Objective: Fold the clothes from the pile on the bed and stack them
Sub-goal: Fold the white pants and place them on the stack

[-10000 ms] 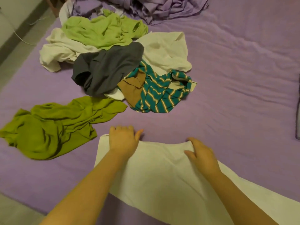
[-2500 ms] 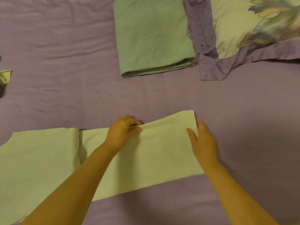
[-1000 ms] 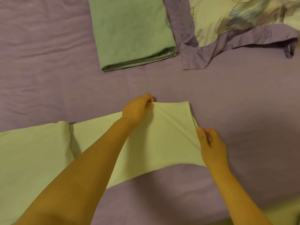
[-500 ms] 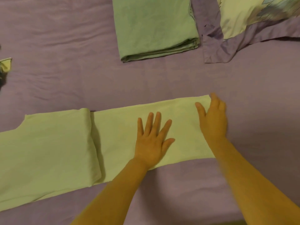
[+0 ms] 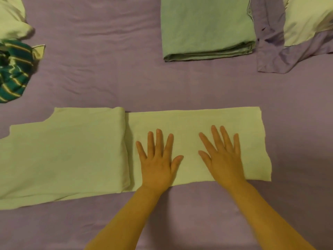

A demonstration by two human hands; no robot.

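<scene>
On the bed (image 5: 180, 83), both flat, empty hands, left (image 5: 157, 163) and right (image 5: 222, 158), press the shirt (image 5: 189, 121); smoothing outward should sharpen the fold.

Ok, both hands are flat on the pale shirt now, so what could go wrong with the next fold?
1. The shirt already has a thick folded flap on the left while the part under the left hand and right hand is thinner; folding across that may come out lopsided.
2. Its right edge runs slanted, so edges may not line up.
3. Lifting both hands could let the smoothed cloth shift on the wrinkled sheet.
</scene>
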